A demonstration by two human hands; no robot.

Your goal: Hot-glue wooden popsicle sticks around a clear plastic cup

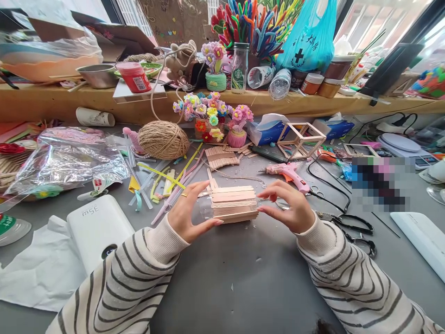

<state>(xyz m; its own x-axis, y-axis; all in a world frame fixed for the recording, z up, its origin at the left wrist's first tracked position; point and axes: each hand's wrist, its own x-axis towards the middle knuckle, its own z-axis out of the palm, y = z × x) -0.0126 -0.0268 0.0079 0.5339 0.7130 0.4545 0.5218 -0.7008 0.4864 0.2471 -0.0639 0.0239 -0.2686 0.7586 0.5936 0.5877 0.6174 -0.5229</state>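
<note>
A clear plastic cylinder covered with wooden craft sticks [233, 198] lies on its side over the grey table. My left hand [189, 208] grips its bare see-through end, thumb below and fingers above. At the opposite end, the thumb and fingertips of my right hand [287, 204] close on the stick ends. A single craft stick [210, 178] pokes up behind the cylinder. Just beyond the right hand rests a pink glue gun [290, 174] with a black cord. The inside of the cylinder is hidden.
A twine ball [163, 140], a bundle of craft sticks [221, 158] and a wooden stick frame [301, 140] sit behind. Black scissors [351, 227] lie at right, a white power bank [99, 227] at left. Crowded along the back is a wooden ledge [128, 109].
</note>
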